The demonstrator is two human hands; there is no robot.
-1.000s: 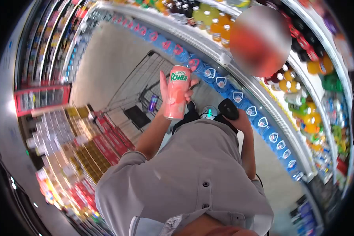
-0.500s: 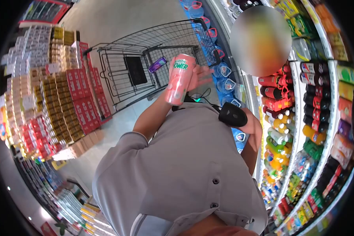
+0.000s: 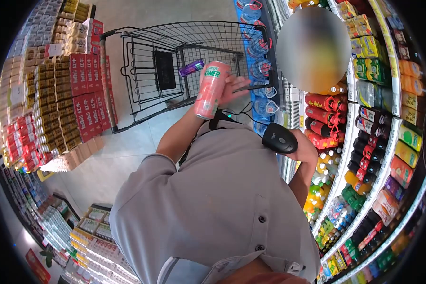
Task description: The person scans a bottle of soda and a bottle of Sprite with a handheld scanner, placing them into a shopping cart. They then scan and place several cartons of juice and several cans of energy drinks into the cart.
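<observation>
My left hand point(image 3: 229, 90) holds a pink drink can point(image 3: 211, 90) with green lettering in front of my chest. The can tilts a little, and its fingers reach out to the right behind it. Just beyond is a black wire shopping cart point(image 3: 165, 71), with a purple pack point(image 3: 191, 67) lying in it. In my right hand point(image 3: 304, 146), close to my waist, is a black barcode scanner point(image 3: 279, 138); its grip and most of the fingers are hidden. A thin dark cable point(image 3: 244, 111) runs near a small green light at my waist.
Drink shelves point(image 3: 348, 156) with bottles and packs rise along my right. Large blue-capped water bottles point(image 3: 265, 108) line their foot. Stacked red cartons point(image 3: 87, 113) and gold cans point(image 3: 57, 111) stand left of the cart. A blurred round patch covers part of the shelves.
The view has turned, so the shelves and stacks sit differently in it. The can has shifted slightly left and leans a bit more. Both hands keep their hold.
</observation>
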